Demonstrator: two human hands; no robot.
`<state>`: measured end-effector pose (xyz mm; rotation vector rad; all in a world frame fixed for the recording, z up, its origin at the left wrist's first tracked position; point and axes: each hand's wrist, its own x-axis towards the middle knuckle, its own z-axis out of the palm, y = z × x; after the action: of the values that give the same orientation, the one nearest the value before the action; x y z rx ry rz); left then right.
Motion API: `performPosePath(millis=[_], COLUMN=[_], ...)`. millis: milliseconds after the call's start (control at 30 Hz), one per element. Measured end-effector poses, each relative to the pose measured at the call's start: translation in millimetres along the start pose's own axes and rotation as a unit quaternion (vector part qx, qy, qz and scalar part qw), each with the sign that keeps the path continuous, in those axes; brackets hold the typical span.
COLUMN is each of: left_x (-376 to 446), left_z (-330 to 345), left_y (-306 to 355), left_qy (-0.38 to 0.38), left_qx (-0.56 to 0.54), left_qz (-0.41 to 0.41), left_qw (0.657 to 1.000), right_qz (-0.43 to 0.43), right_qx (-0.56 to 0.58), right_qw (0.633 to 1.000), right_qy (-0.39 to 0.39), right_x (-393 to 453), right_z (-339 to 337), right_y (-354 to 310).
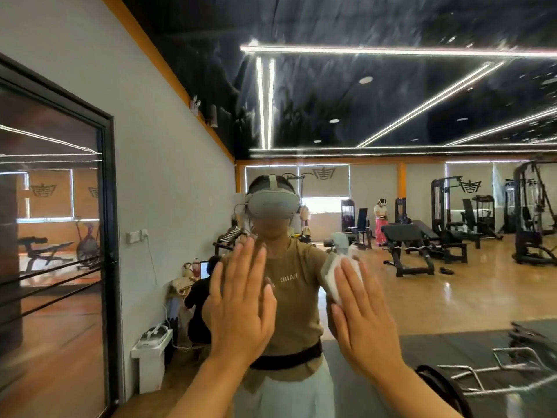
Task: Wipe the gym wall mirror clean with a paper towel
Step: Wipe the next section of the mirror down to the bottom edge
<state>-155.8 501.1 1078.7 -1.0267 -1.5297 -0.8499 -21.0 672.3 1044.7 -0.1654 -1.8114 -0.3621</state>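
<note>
Both hands are raised flat against the gym wall mirror [391, 206], which fills most of the view and reflects the room behind the person. The left hand [241, 303] is spread wide, fingers together and pointing up, palm toward the glass, and holds nothing; its reflection meets it at the fingertips. The right hand [366, 321] is also flat and wide, palm pressing a folded white paper towel [333, 277] against the mirror. The towel shows only above and to the left of the fingers (the rest is hidden under the palm), and it sits at about chest height of the reflected figure.

In the glass, the person appears facing the camera in a tan T-shirt [294, 297], a black waist belt [289, 356] and white trousers, wearing a grey headset [272, 203]. Behind the reflected figure lie a wooden floor, black weight benches [419, 236] and cable machines [533, 212], and long strip lights [391, 51] cross a glossy black ceiling. A second person in pink trousers [380, 227] stands far back near the windows, and someone in black [199, 309] crouches by the grey wall. A white box-like stand [152, 360] stands against that wall. At the far left, a black-framed glass door [54, 236] shows an exercise bike in it.
</note>
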Motion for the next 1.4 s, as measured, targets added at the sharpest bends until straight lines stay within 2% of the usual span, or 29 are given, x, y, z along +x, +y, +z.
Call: performPosePath(millis=[100, 167, 267, 400, 467, 533, 633, 867, 967, 1100, 1300, 1400], left_x=[-5.0, -3.9, -3.9, -7.0, -6.5, -5.9, -6.1, -6.5, -5.9, -7.8, -8.5, -8.6], left_z=[21.0, 29.7, 36.0, 39.8, 41.3, 41.9, 42.6, 43.3, 43.8, 44.3, 47.5, 47.4], left_y=[29.6, 38.8, 40.1, 37.5, 36.5, 35.7, 35.7, 37.9, 39.2, 37.9, 35.3, 35.5], left_qy=[-0.009, 0.004, 0.021, 0.027, 0.03, 0.035, 0.043, 0.05, 0.048, 0.046, 0.042, 0.042], left_qx=[-0.003, -0.003, 0.027, 0.054, 0.057, 0.057, 0.055, 0.066, 0.066, 0.076, 0.09, 0.089], left_qz=[-0.001, -0.022, -0.035, -0.019, -0.018, -0.017, -0.012, -0.013, -0.018, -0.016, -0.013, -0.014], left_qw=[1.0, 1.0, 0.999, 0.998, 0.998, 0.998, 0.998, 0.996, 0.997, 0.996, 0.995, 0.995], right_qz=[-0.013, -0.032, -0.037, 0.009, 0.025, 0.021, -0.009, -0.034, -0.042, -0.023, 0.065, 0.092], right_qx=[-0.006, -0.009, -0.01, 0.0, -0.007, -0.007, 0.008, -0.006, -0.01, -0.021, -0.031, -0.025], right_qw=[1.0, 0.999, 0.999, 0.997, 0.996, 0.995, 0.995, 0.999, 0.999, 0.999, 0.994, 0.991], right_qy=[-0.021, -0.008, 0.032, 0.076, 0.089, 0.101, 0.095, 0.006, -0.025, -0.007, 0.081, 0.091], right_x=[-4.0, 18.6, 89.6, 205.2, 235.6, 237.0, 190.6, 20.4, -9.4, 24.2, 167.3, 204.8], right_z=[-3.7, -8.1, -18.9, -40.5, -47.1, -46.0, -36.5, -21.3, -20.1, -32.4, -65.0, -73.2], right_y=[9.7, 15.5, 23.4, 37.0, 43.0, 44.5, 42.0, 47.1, 52.7, 59.5, 92.8, 102.5])
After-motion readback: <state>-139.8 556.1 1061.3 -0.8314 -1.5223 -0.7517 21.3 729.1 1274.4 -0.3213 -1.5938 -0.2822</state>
